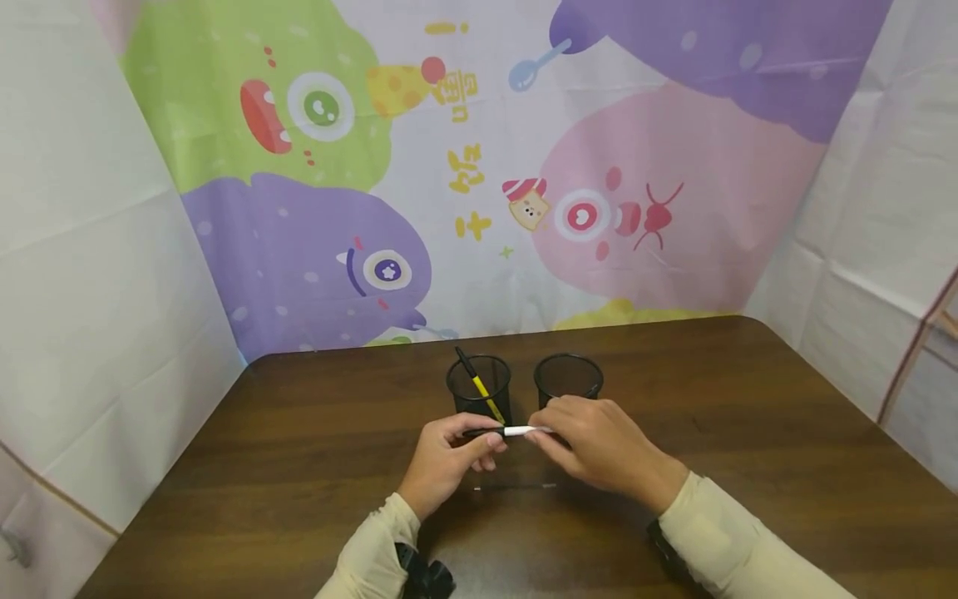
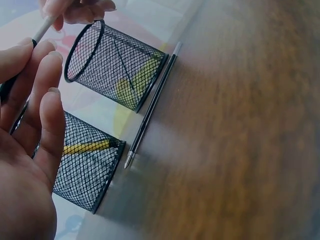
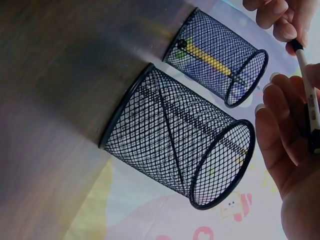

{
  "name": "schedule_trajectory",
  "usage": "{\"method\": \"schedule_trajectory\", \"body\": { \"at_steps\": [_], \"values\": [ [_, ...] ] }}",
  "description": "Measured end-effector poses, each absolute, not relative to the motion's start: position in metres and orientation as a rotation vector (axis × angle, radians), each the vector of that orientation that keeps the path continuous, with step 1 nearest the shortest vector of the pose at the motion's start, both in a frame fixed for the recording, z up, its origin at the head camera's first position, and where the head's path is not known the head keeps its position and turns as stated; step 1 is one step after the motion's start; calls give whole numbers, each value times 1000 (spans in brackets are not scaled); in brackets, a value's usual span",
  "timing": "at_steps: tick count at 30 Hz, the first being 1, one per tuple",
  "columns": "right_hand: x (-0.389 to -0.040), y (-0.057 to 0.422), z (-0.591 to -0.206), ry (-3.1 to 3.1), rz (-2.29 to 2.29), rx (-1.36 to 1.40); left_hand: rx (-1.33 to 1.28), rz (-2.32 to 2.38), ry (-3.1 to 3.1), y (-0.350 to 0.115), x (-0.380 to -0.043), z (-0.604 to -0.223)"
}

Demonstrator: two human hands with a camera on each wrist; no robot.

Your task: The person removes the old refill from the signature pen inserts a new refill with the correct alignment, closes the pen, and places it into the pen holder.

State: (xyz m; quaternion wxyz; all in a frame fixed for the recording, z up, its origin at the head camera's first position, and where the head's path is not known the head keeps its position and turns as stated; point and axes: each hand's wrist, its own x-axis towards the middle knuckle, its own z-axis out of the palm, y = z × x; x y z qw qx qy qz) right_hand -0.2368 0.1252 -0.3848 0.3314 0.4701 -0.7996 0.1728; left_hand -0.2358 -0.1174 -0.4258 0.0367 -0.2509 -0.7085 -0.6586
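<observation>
A slim pen (image 1: 518, 431), part black and part white, is held level between both hands above the table. My left hand (image 1: 440, 456) pinches its black part between thumb and fingers. At its white end, my right hand (image 1: 602, 441) grips it with thumb and fingertips; the right wrist view shows the white barrel (image 3: 306, 75) along the palm. Below the hands lies a thin pen refill (image 2: 152, 107) with a metal tip, dark along most of its length. Behind the left hand, a black mesh cup (image 1: 467, 405) holds a yellow and black pen (image 1: 479, 385).
Beside that cup stands a second black mesh cup (image 3: 150, 125), just behind the right hand; a dark line runs down its side. The brown wooden table (image 1: 299, 466) meets a cartoon-printed cloth (image 1: 479, 291) at its back edge. White cloth hangs at both sides.
</observation>
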Motion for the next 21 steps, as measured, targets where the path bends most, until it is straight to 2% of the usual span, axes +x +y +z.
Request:
{"method": "schedule_trajectory", "body": {
  "at_steps": [21],
  "values": [
    [-237, 126, -385, -2121, 467, 1206, -783, -2020, -2157, -118, -236, -426]
  ]
}}
